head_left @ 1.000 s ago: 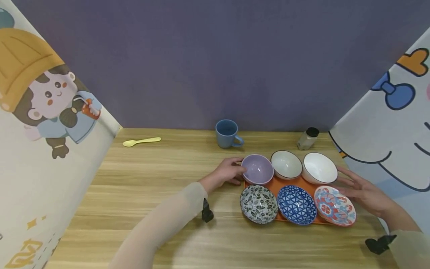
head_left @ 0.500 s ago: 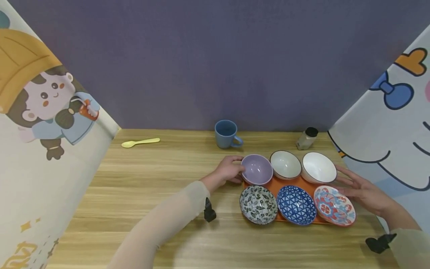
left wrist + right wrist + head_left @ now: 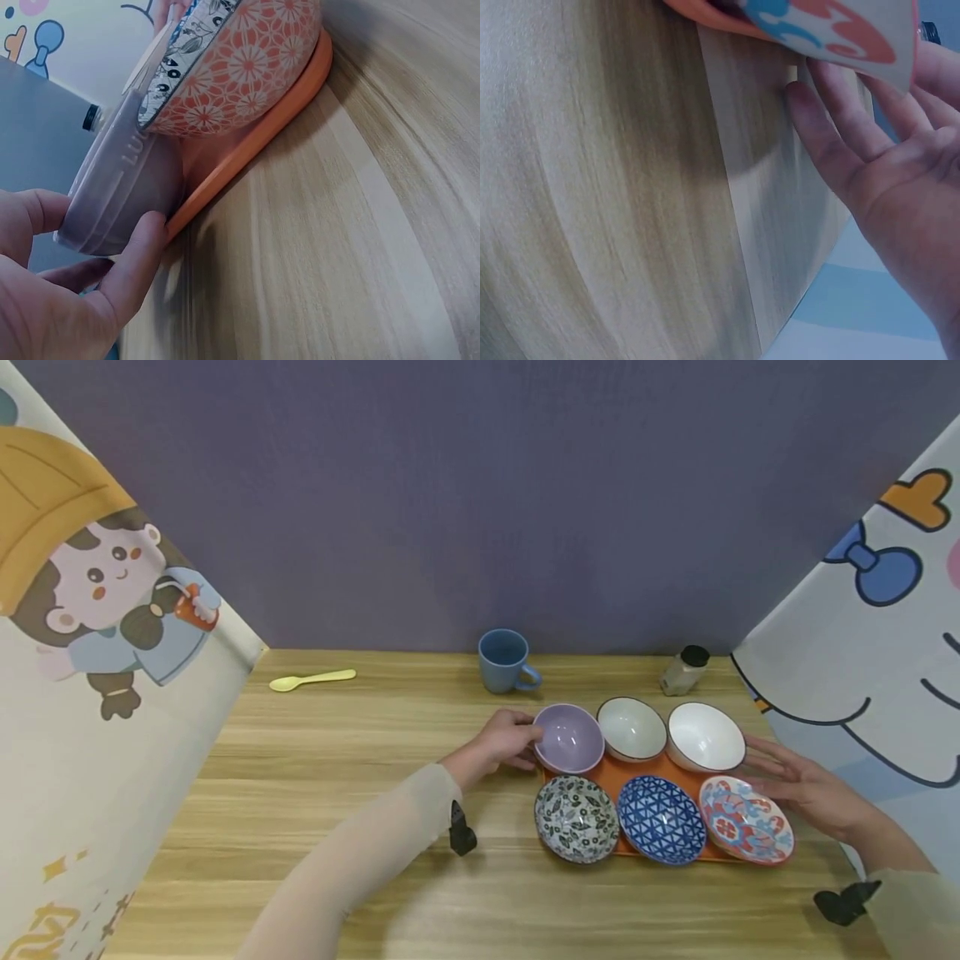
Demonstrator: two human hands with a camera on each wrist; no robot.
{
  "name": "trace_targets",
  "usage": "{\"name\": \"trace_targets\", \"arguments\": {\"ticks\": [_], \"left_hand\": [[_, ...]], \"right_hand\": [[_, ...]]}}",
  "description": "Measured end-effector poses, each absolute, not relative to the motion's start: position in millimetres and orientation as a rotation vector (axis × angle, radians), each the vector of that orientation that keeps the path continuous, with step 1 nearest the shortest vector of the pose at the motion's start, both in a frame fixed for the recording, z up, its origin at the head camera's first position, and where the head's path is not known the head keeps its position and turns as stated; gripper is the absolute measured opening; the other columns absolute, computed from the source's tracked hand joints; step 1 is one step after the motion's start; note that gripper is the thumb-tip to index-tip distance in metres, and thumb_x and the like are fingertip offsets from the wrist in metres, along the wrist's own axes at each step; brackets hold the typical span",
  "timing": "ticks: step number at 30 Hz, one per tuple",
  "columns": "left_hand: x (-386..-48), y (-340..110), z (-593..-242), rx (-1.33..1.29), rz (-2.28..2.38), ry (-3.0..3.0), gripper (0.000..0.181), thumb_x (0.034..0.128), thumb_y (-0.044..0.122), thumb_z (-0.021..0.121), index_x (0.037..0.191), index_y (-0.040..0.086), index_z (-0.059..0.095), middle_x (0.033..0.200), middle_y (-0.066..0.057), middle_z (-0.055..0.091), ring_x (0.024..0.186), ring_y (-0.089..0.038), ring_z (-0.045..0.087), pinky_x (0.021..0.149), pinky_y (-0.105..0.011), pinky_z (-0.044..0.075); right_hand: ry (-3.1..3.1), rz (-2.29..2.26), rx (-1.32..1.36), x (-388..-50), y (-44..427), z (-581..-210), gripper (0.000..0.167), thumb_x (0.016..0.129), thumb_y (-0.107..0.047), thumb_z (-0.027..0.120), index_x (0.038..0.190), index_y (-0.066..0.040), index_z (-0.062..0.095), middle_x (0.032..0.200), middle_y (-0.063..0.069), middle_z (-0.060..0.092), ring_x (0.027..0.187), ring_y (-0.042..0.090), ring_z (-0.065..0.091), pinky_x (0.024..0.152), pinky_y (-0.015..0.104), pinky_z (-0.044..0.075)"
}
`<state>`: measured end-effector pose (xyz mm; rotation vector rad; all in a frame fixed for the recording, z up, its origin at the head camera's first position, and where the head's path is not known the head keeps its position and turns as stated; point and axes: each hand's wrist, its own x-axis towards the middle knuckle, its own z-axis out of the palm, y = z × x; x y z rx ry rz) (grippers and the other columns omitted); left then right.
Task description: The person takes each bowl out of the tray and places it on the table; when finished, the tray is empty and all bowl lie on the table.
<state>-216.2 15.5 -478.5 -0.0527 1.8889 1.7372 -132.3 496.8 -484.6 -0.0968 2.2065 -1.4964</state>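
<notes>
My left hand (image 3: 504,739) grips the left side of the purple bowl (image 3: 570,742); in the left wrist view, one digit is at the rim of the bowl (image 3: 124,176) and another at its underside. The straight fingers of my right hand (image 3: 813,789) lie along the right side of the white bowl (image 3: 707,737). A pale grey bowl (image 3: 632,729) stands between these two bowls. In front are a leaf-patterned bowl (image 3: 577,820), a blue triangle-patterned bowl (image 3: 662,820) and a red-and-blue flowered bowl (image 3: 746,821). An orange tray (image 3: 615,770) shows beneath them.
At the back of the wooden table (image 3: 360,793) stand a blue mug (image 3: 503,660) and a jar with a black lid (image 3: 684,671). A yellow spoon (image 3: 312,680) lies at the back left. A dark wall (image 3: 480,527) rises behind the table, with cartoon panels at both sides.
The purple, grey and white bowls have shifted slightly left, and both hands have moved with them. The front row has hardly moved. The head view has shifted a little.
</notes>
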Motion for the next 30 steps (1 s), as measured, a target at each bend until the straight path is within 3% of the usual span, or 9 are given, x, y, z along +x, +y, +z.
{"name": "trace_targets", "arguments": {"ticks": [8, 16, 22, 25, 27, 30], "left_hand": [[-216, 12, -480, -0.038, 1.690, 1.887, 0.064, 0.0899, 0.014, 0.063, 0.150, -0.002, 0.047, 0.101, -0.017, 0.072, 0.082, -0.033, 0.074, 0.073, -0.044, 0.067], [-215, 13, -476, -0.081, 1.732, 1.873, 0.065, 0.0901, 0.012, 0.061, 0.152, -0.001, 0.046, 0.098, -0.020, 0.070, 0.071, -0.031, 0.073, 0.064, -0.039, 0.067], [-215, 9, -475, -0.083, 1.782, 1.874, 0.061, 0.0919, 0.014, 0.063, 0.150, 0.001, 0.049, 0.101, -0.019, 0.069, 0.069, -0.029, 0.071, 0.065, -0.039, 0.067], [-216, 5, -474, -0.081, 1.811, 1.869, 0.062, 0.0914, 0.015, 0.064, 0.150, 0.001, 0.049, 0.097, -0.021, 0.070, 0.068, -0.028, 0.071, 0.065, -0.040, 0.067], [-216, 1, -473, -0.068, 1.827, 1.861, 0.062, 0.0914, 0.016, 0.063, 0.149, 0.000, 0.049, 0.094, -0.021, 0.071, 0.068, -0.028, 0.071, 0.065, -0.040, 0.067], [-215, -6, -468, -0.045, 1.850, 1.849, 0.058, 0.0917, 0.016, 0.062, 0.146, -0.001, 0.052, 0.092, -0.022, 0.072, 0.070, -0.027, 0.072, 0.066, -0.040, 0.067]], "right_hand": [[2.216, -1.467, -0.061, -134, 500, -490, 0.077, 0.105, -0.013, 0.056, 0.167, -0.025, 0.011, 0.126, -0.042, 0.051, 0.112, -0.012, 0.059, 0.088, 0.025, 0.060], [2.203, -1.465, -0.025, -135, 500, -489, 0.078, 0.105, -0.015, 0.058, 0.167, -0.026, 0.011, 0.125, -0.043, 0.049, 0.111, -0.013, 0.059, 0.088, 0.025, 0.059], [2.212, -1.434, 0.025, -137, 495, -486, 0.077, 0.105, -0.021, 0.057, 0.167, -0.026, 0.011, 0.123, -0.043, 0.046, 0.110, -0.015, 0.056, 0.089, 0.027, 0.058], [2.240, -1.388, 0.051, -139, 491, -486, 0.078, 0.105, -0.025, 0.059, 0.167, -0.026, 0.012, 0.132, -0.034, 0.051, 0.108, -0.016, 0.055, 0.090, 0.029, 0.058], [2.254, -1.364, 0.042, -140, 489, -485, 0.078, 0.104, -0.026, 0.060, 0.167, -0.023, 0.013, 0.144, -0.020, 0.053, 0.108, -0.017, 0.055, 0.091, 0.030, 0.058], [2.248, -1.357, 0.032, -141, 485, -485, 0.078, 0.104, -0.027, 0.061, 0.166, -0.021, 0.014, 0.145, -0.019, 0.053, 0.109, -0.017, 0.054, 0.092, 0.028, 0.057]]}}
